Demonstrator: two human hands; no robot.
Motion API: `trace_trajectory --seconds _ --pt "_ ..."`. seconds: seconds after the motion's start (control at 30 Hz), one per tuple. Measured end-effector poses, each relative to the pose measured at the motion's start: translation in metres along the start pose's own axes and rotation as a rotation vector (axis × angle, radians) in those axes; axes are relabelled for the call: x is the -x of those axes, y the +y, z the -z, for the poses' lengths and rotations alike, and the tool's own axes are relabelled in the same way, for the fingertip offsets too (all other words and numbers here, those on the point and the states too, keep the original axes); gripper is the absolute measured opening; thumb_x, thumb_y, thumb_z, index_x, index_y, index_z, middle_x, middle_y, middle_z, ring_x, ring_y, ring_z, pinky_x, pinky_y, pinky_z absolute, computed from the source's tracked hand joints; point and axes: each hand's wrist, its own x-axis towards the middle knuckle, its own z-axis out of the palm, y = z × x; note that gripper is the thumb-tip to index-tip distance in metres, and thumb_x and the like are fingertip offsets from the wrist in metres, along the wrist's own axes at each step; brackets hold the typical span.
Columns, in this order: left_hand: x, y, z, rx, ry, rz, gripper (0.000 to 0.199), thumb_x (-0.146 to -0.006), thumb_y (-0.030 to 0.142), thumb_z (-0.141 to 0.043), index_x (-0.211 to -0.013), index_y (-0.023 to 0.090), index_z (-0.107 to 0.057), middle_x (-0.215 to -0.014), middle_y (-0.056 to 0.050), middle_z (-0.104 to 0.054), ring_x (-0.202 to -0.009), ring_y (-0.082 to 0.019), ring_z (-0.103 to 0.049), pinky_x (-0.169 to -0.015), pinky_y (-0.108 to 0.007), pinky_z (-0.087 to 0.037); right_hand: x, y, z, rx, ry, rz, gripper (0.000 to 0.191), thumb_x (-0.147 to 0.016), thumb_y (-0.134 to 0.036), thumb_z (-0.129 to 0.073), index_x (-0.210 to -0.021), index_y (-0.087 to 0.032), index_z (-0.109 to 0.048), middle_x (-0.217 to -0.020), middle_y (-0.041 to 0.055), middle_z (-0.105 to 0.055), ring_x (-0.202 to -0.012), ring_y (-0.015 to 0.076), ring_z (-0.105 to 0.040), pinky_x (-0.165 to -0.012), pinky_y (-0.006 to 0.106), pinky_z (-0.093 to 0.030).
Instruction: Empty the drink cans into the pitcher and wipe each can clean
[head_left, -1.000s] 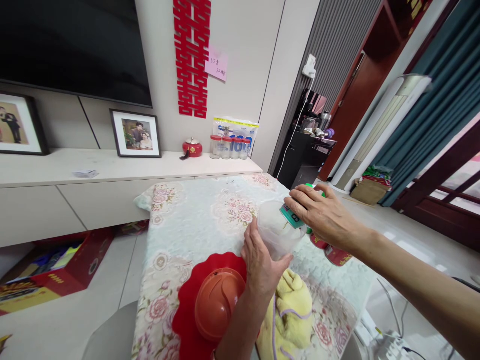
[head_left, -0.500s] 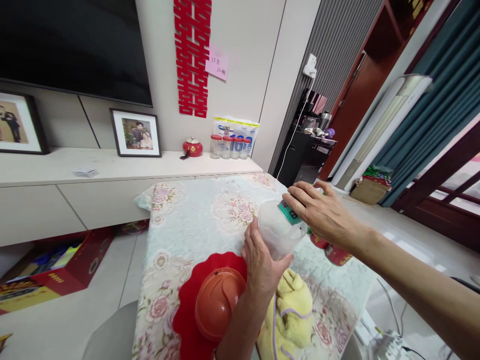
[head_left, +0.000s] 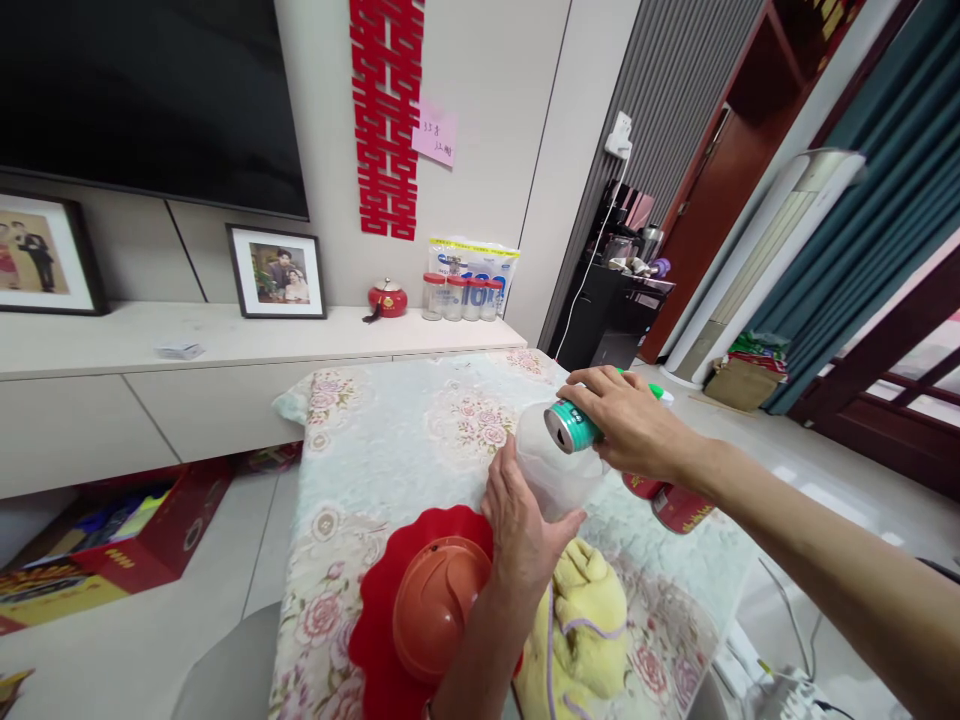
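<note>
My left hand (head_left: 517,525) is curved around the near left side of a translucent white plastic container (head_left: 551,480), thumb and fingers against its wall. My right hand (head_left: 626,415) grips a green drink can (head_left: 574,425) tipped sideways over the container's top. The can's silver end with its dark opening faces left and toward me. No liquid is visible at the opening. Under my left forearm, an orange lidded bowl (head_left: 435,600) sits on a red scalloped tray (head_left: 375,620). A yellow towel (head_left: 592,620) with purple edging lies bunched beside my left wrist.
Red cans (head_left: 681,508) stand right of the container, partly behind my right arm, near a green-and-white nozzle (head_left: 660,393). A flowered cloth covers the table (head_left: 390,440). Glass jars with red lids (head_left: 454,298) and a red pot (head_left: 388,299) stand on the white cabinet behind.
My right hand has turned the green can from pointing down toward nearly level, so its opened end now shows. My left hand stays on the container. The view shifts slightly.
</note>
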Motion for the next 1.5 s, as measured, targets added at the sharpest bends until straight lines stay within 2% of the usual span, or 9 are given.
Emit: trace_trajectory --seconds 0.23,0.43,0.6,0.77,0.93,1.13,1.23,1.37,1.5 --pt "-0.005 0.003 0.009 0.033 0.004 0.021 0.12 -0.055 0.037 -0.091 -0.151 0.015 -0.022 -0.15 -0.027 -0.043 -0.142 -0.048 -0.042 -0.11 -0.07 -0.039 0.015 0.023 0.012 -0.661 0.075 -0.363 0.059 -0.068 -0.031 -0.082 -0.124 -0.025 -0.064 -0.117 0.0071 -0.069 -0.104 0.0304 -0.065 -0.089 0.045 -0.053" --pt "-0.006 0.038 0.058 0.307 -0.014 0.033 0.115 -0.066 0.055 -0.084 -0.154 0.017 -0.02 -0.156 -0.024 -0.039 -0.148 -0.043 -0.038 -0.117 -0.063 -0.037 0.067 -0.004 0.006 -1.209 0.23 -0.462 0.071 -0.069 -0.043 -0.088 -0.133 -0.027 -0.062 -0.128 0.0079 -0.072 -0.115 0.0344 -0.067 -0.093 0.045 -0.058" --pt "0.016 0.077 0.084 0.432 -0.215 0.068 0.125 -0.061 0.045 -0.091 -0.158 0.021 -0.017 -0.153 -0.021 -0.044 -0.135 -0.04 -0.052 -0.108 -0.055 -0.05 0.115 -0.046 -0.014 -1.335 0.259 -0.558 0.092 -0.061 -0.038 -0.094 -0.145 -0.029 -0.058 -0.132 0.0107 -0.073 -0.125 0.0403 -0.065 -0.093 0.048 -0.063" --pt "0.041 0.081 0.093 0.308 -0.141 0.031 0.13 -0.052 0.038 -0.098 -0.159 0.024 -0.026 -0.147 -0.019 -0.051 -0.129 -0.042 -0.057 -0.104 -0.056 -0.055 0.131 -0.069 -0.025 -1.323 0.428 -0.559 0.085 -0.053 -0.042 -0.095 -0.134 -0.04 -0.068 -0.131 0.0061 -0.074 -0.119 0.0451 -0.069 -0.087 0.056 -0.066" --pt "0.064 0.071 0.1 0.295 -0.136 -0.085 0.123 -0.059 0.02 -0.092 -0.16 0.027 -0.022 -0.137 -0.014 -0.061 -0.126 -0.037 -0.063 -0.107 -0.051 -0.057 0.13 -0.097 -0.038 -1.34 0.401 -0.501 0.094 -0.054 -0.042 -0.095 -0.142 -0.04 -0.063 -0.14 0.0075 -0.068 -0.117 0.0452 -0.07 -0.089 0.056 -0.065" --pt "0.071 0.055 0.12 0.166 -0.011 -0.118 0.11 -0.067 0.023 -0.082 -0.157 0.036 -0.022 -0.127 -0.007 -0.067 -0.111 -0.028 -0.072 -0.093 -0.039 -0.065 0.127 -0.13 -0.035 -1.237 0.335 -0.35 0.094 -0.071 -0.037 -0.088 -0.154 -0.041 -0.047 -0.153 0.007 -0.057 -0.133 0.0399 -0.061 -0.096 0.054 -0.062" --pt "0.056 0.031 0.145 0.081 0.101 0.044 0.101 -0.069 0.037 -0.082 -0.156 0.032 -0.029 -0.121 -0.005 -0.069 -0.106 -0.029 -0.073 -0.091 -0.044 -0.064 0.138 -0.127 -0.039 -1.087 0.445 -0.349 0.074 -0.08 -0.038 -0.081 -0.149 -0.038 -0.054 -0.144 0.0094 -0.065 -0.127 0.0362 -0.065 -0.099 0.052 -0.06" --pt "0.022 -0.029 0.174 -0.083 0.276 0.121 0.116 -0.059 0.052 -0.082 -0.158 0.027 -0.028 -0.122 -0.005 -0.064 -0.108 -0.034 -0.069 -0.095 -0.052 -0.059 0.169 -0.094 -0.077 -1.003 0.641 -0.764 0.034 -0.082 -0.044 -0.076 -0.112 -0.028 -0.073 -0.116 0.0097 -0.074 -0.109 0.0321 -0.069 -0.095 0.051 -0.057" --pt "-0.001 -0.093 0.182 -0.308 0.299 0.207 0.097 -0.072 0.053 -0.075 -0.155 0.037 -0.027 -0.134 -0.002 -0.054 -0.116 -0.032 -0.064 -0.098 -0.052 -0.056 0.197 -0.037 -0.134 -0.954 0.742 -1.176 0.052 -0.077 -0.056 -0.075 -0.113 -0.02 -0.068 -0.118 0.0146 -0.071 -0.108 0.0339 -0.068 -0.095 0.055 -0.055"
